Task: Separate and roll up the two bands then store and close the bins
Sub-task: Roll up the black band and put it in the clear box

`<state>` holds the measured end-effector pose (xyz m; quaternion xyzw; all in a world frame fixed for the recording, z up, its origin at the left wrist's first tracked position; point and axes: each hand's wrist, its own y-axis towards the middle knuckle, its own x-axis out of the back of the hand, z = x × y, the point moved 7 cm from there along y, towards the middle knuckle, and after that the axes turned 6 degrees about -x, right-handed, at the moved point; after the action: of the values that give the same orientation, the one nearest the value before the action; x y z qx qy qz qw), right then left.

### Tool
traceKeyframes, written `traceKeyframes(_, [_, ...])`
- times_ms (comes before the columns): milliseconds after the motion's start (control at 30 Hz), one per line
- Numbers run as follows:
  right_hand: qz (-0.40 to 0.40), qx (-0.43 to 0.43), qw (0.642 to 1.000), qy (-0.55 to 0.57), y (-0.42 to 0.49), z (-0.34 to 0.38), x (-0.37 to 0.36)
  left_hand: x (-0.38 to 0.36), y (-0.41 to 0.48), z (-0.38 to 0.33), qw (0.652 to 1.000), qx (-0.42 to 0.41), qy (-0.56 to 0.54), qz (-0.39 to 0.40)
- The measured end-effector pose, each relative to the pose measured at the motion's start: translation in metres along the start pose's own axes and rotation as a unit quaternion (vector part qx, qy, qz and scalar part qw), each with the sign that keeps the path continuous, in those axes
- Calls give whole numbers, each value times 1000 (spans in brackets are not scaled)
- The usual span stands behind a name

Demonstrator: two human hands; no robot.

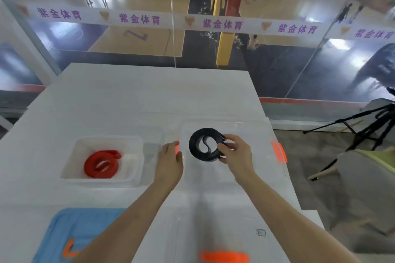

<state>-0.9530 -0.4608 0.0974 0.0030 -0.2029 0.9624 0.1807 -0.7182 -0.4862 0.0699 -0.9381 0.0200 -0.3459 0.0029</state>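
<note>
A rolled red band lies inside the left clear bin on the white table. My right hand grips a rolled black band by its right side and holds it over the right clear bin. My left hand rests with straight fingers on that bin's left rim, beside an orange latch. The black roll looks loosely coiled and upright-tilted; whether it touches the bin floor is unclear.
A blue lid with an orange clip lies at the near left of the white table. A clear lid with an orange latch lies in front of me. A tripod and a chair stand to the right.
</note>
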Motion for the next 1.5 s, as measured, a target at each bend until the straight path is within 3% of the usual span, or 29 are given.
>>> traceKeyframes(200, [17,-76,992,-104,93,-64,-30,-37,53,30,988,-23,154,15])
traceKeyframes(467, [45,-162,976,-136,158,-118,-50,-64,68,47,989,-29,141,44])
traceKeyframes(767, [-13,-222,971,-87,190,-172,-58,-63,67,50,987,-32,154,23])
traceKeyframes(1067, [-33,-193,972,-128,197,-176,-61,-65,67,48,980,-35,197,19])
traceKeyframes(1233, [-7,-232,965,-119,201,-179,-62,-64,66,42,975,-40,219,26])
traceKeyframes(1500, [37,-114,948,-294,167,-116,-53,-54,64,30,958,-28,275,75])
